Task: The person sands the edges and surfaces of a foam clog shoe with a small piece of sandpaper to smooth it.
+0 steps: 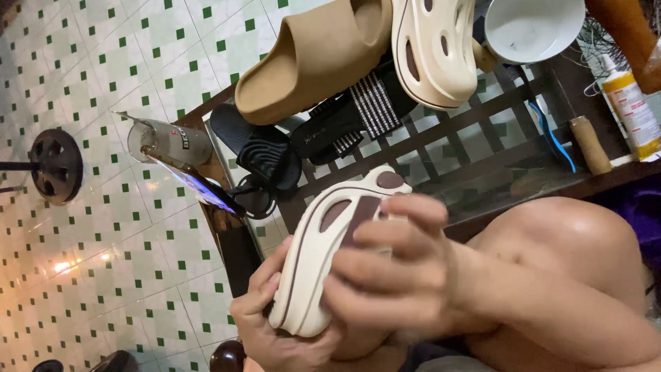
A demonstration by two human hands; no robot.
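Here, both hands clasp a cream clog (323, 262); left hand (275, 324) cups its heel; right hand (392, 275) wraps its upper, above the shoe-laden surface (482, 148).

Warm indoor light, glare pooling on the floor tiles (65, 265); my right hand (392, 269) smears with blur, edges tilted.

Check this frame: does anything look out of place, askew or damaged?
Nothing looks damaged or spilled. Both hands, left hand and right hand, hold a cream clog. The oddity is footwear on the lattice table: a tan slide, another cream clog and black sandals, heaped unevenly beside a white bowl.
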